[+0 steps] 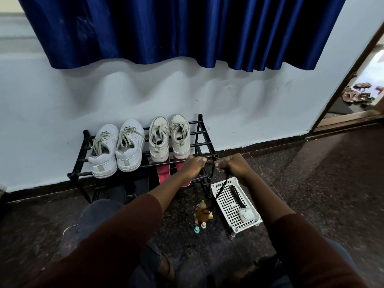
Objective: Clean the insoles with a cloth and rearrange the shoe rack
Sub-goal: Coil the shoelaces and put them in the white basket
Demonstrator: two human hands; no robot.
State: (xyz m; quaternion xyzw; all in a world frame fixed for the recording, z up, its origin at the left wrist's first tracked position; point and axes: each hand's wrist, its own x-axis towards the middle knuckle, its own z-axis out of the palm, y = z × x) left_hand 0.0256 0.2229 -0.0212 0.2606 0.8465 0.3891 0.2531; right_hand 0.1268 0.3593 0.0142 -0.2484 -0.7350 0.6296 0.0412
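A black metal shoe rack (82, 146) stands against the wall. On its top shelf sit a pair of white sneakers (116, 150) at the left and a smaller cream pair (169, 137) at the right. Red insoles (163, 173) show on the lower shelf. My left hand (192, 166) and my right hand (232, 165) are held close together at the rack's front right corner, both with curled fingers pinching a black lace (223, 185) that hangs down from the right hand.
A white perforated plastic tray (228, 204) lies on the dark floor right of the rack, holding a black brush and a crumpled white cloth (248, 214). Small bottles (202, 215) stand beside it. A blue curtain hangs above. An open doorway is at the far right.
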